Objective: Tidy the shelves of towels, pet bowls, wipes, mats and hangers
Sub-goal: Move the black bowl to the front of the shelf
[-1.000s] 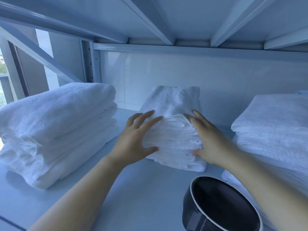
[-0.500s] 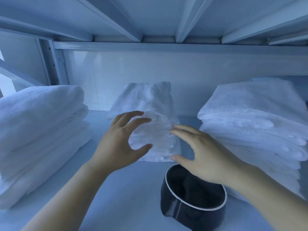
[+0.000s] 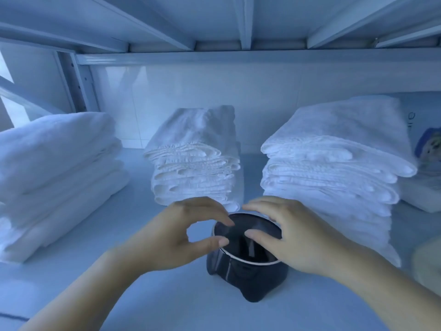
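Moved: both hands have come back off the middle stack of folded white towels (image 3: 195,161) and are now lower, at the dark round pet bowl with a thin white rim (image 3: 245,278).
Left hand: the left hand (image 3: 181,237) is at the bowl's 9 o'clock. Its fingers (image 3: 207,209) are curved into an open C with the thumb tip beside the rim. It holds nothing, and I cannot tell whether it touches the bowl.
Right hand: the right hand (image 3: 293,237) is over the bowl's 3 o'clock side, fingers (image 3: 262,206) loosely curved and apart, thumb over the bowl's mouth. No grip shows.
Bowl: it stands upright on the pale shelf board (image 3: 155,302), between the two hands.
Towels: the middle stack stands near the bowl at its 12 o'clock. A thick stack of white towels (image 3: 55,168) lies at 10 o'clock, well apart. A tall stack of white towels (image 3: 334,163) stands at 2 o'clock, behind the right hand.
Far right: a pale package with blue print (image 3: 427,149) sits at 3 o'clock beside the tall stack, too blurred to identify.
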`<action>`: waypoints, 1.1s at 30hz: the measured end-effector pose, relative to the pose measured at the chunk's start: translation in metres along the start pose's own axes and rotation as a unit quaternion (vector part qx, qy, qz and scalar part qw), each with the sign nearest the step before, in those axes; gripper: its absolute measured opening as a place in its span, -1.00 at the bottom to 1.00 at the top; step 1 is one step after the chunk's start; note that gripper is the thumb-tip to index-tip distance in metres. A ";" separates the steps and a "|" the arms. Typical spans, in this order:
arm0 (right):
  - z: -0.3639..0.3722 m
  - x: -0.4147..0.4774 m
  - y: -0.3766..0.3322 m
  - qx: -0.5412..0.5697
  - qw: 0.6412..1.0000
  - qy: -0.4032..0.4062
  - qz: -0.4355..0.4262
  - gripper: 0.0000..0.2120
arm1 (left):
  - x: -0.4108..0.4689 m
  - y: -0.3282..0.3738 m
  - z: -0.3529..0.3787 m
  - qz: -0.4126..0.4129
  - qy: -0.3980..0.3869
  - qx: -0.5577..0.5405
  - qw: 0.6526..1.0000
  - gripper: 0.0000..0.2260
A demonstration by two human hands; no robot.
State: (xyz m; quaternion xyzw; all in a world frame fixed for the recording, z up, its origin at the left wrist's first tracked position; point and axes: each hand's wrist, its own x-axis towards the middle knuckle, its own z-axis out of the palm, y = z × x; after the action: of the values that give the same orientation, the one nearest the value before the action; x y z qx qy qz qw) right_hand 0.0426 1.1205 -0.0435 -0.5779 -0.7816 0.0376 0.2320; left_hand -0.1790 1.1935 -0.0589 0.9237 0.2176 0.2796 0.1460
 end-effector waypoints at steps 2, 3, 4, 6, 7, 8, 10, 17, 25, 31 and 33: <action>0.003 -0.010 0.003 0.015 1.000 -0.004 -0.003 -0.65 | -0.015 0.007 0.011 -0.020 0.013 0.004 1.000 -0.76; 0.004 -0.014 0.005 0.025 1.000 -0.002 0.000 -0.67 | -0.022 0.010 0.018 -0.032 0.022 0.010 0.999 -0.73; 0.005 -0.016 0.006 0.035 0.999 -0.002 0.002 -0.68 | -0.029 0.014 0.025 -0.044 0.031 0.014 0.998 -0.70; 0.007 -0.019 0.008 0.049 0.999 -0.005 -0.001 -0.68 | -0.041 0.021 0.038 -0.064 0.045 0.026 0.997 -0.63; 0.007 -0.020 0.007 0.056 0.998 -0.008 -0.007 -0.68 | -0.045 0.024 0.043 -0.073 0.046 0.035 0.996 -0.58; 0.006 -0.021 0.006 0.064 0.998 -0.014 -0.013 -0.67 | -0.047 0.027 0.046 -0.087 0.044 0.045 0.994 -0.53; 0.005 -0.022 0.004 0.071 0.997 -0.028 -0.027 -0.67 | -0.048 0.031 0.050 -0.116 0.050 0.052 0.991 -0.48; 0.005 -0.020 0.001 0.074 0.995 -0.030 -0.061 -0.68 | -0.051 0.035 0.051 -0.185 0.121 0.068 0.973 -0.57; 0.002 -0.022 0.006 0.100 0.990 -0.074 -0.073 -0.53 | -0.055 0.042 0.048 -0.237 0.181 0.049 0.953 -0.45; 0.012 -0.016 0.019 0.126 0.987 -0.049 -0.085 -0.69 | -0.052 0.043 0.049 -0.255 0.197 0.017 0.946 -0.42; 0.015 -0.016 0.021 0.131 0.986 -0.046 -0.093 -0.71 | -0.052 0.042 0.050 -0.256 0.197 0.028 0.946 -0.44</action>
State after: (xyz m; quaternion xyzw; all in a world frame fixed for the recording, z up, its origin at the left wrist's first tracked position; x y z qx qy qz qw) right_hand 0.0591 1.1162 -0.0688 -0.4647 -0.8300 0.1445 0.2726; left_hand -0.1758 1.1241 -0.1058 0.7674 0.4784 0.4029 0.1414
